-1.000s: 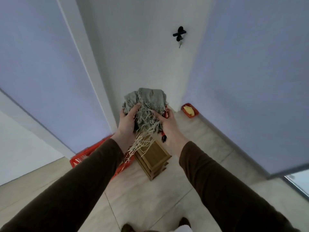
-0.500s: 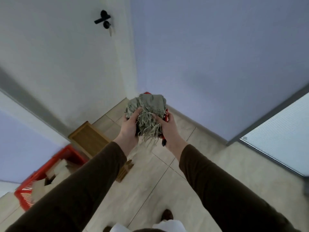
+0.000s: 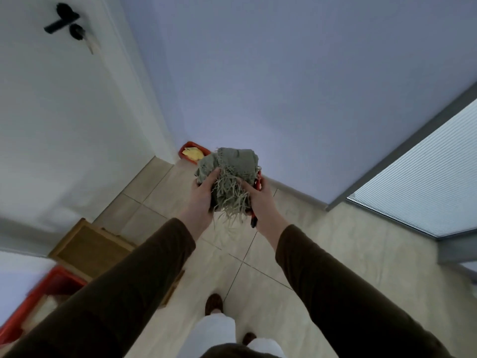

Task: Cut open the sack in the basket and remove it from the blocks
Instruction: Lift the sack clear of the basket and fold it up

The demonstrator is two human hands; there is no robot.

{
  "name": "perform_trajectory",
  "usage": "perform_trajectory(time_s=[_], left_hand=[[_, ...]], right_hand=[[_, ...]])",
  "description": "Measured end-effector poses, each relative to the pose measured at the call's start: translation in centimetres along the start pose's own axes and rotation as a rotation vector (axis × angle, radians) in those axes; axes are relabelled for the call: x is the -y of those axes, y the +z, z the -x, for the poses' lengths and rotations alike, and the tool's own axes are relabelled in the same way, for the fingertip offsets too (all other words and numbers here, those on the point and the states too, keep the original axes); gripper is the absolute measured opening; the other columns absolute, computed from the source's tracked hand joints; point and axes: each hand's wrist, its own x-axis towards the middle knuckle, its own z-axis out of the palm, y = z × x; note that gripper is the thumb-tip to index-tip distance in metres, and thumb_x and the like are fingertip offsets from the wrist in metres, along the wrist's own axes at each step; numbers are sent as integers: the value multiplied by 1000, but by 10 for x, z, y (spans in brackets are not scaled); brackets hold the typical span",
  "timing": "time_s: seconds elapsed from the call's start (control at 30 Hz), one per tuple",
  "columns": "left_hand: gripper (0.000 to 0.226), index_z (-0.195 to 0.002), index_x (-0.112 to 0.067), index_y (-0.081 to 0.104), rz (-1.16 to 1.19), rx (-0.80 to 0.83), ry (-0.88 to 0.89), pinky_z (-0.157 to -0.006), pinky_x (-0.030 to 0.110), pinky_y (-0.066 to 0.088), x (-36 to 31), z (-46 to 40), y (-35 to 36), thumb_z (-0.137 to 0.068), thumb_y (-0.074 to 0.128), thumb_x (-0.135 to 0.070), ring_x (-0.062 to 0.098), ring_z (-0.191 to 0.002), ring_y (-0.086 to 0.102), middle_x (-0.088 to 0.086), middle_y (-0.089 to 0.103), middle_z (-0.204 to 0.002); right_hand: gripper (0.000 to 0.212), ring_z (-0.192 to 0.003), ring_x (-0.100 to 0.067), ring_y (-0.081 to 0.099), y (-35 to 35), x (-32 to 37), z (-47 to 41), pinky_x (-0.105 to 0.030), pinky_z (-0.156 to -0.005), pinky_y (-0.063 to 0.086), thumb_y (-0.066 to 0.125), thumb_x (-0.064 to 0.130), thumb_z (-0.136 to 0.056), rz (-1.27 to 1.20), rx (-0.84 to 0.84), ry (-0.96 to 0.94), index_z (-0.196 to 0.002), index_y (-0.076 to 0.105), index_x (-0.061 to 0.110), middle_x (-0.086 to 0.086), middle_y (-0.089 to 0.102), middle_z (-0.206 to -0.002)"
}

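Observation:
A crumpled grey-green woven sack (image 3: pixel 231 167) with frayed pale strands hangs bunched between both hands at chest height. My left hand (image 3: pixel 202 193) clasps its left side. My right hand (image 3: pixel 260 200) holds its right side together with a red-and-black cutting tool (image 3: pixel 256 186), whose tip pokes out below the palm. The red basket (image 3: pixel 38 301) with pale blocks (image 3: pixel 49 304) inside sits on the floor at the lower left, partly hidden by my left sleeve.
A wooden stool (image 3: pixel 89 248) stands beside the basket by a white door with a black handle (image 3: pixel 62 20). A small red tray (image 3: pixel 193 155) holding something yellow lies in the far corner. Tiled floor stretches ahead; a window with blinds (image 3: pixel 423 174) is on the right.
The view has swung to the right: basket and stool slid to the lower left, and the corner tray came back into sight. Both hands kept the bunched sack between them.

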Motion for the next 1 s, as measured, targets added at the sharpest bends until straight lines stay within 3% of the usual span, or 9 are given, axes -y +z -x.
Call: perform_trajectory(time_s=[0.13, 0.27, 0.4, 0.53, 0.6, 0.77, 0.87, 1.0], left_hand=[[61, -148, -11, 49, -63, 65, -28, -103, 57, 57, 1, -43, 32, -97, 73, -33, 36, -118, 73, 19, 70, -136], [71, -150, -8, 44, -101, 35, -103, -103, 59, 57, 8, -83, 72, -93, 77, -36, 40, -117, 72, 21, 67, -136], [70, -147, -2, 48, -109, 20, -133, -104, 57, 56, 22, -123, 109, -93, 77, -37, 40, -117, 72, 22, 68, -135], [60, -144, -3, 53, -112, 67, -174, -103, 54, 58, 38, -157, 133, -97, 73, -33, 38, -117, 73, 22, 70, -133], [62, -147, -6, 49, -122, 71, -227, -101, 54, 59, 44, -174, 139, -96, 75, -30, 37, -118, 72, 20, 70, -134], [50, -139, -9, 59, -244, 118, -305, -65, 33, 62, 64, -234, 143, -96, 75, -27, 31, -111, 73, 14, 75, -126], [48, -137, -9, 60, -350, 126, -310, -66, 36, 62, 86, -279, 142, -95, 75, -26, 27, -104, 74, 11, 76, -119], [59, -142, -5, 50, -352, 124, -332, -74, 38, 66, 131, -333, 145, -92, 78, -17, 28, -108, 75, 15, 70, -131]], right_hand=[[58, -90, -25, 76, -17, 17, -35, -24, -52, 58, 83, 33, -88, -49, -67, 8, -136, 53, 21, -9, 72, -120], [54, -86, -22, 75, -45, 33, -68, -23, -52, 57, 81, 32, -90, -115, -109, 28, -135, 53, 22, -11, 72, -122], [44, -66, -11, 75, -76, 45, -112, -22, -49, 54, 78, 38, -91, -99, -101, 35, -126, 56, 24, -10, 74, -113], [26, -84, -20, 80, -97, 43, -155, -33, -63, 64, 76, 34, -94, -140, -121, 44, -114, 60, 33, -8, 75, -117], [29, -97, -27, 79, -106, 35, -178, -46, -75, 67, 76, 31, -94, -157, -161, 65, -119, 61, 31, -8, 75, -120], [55, -107, -31, 75, -124, 7, -240, -55, -88, 63, 79, 33, -92, -67, -278, 92, -139, 54, 19, -10, 72, -124], [59, -105, -31, 75, -143, -14, -281, -55, -88, 63, 80, 34, -89, -31, -323, 120, -139, 54, 16, -11, 71, -124], [56, -105, -31, 76, -177, -48, -334, -54, -88, 64, 80, 31, -90, -14, -339, 134, -137, 55, 15, -11, 72, -125]])
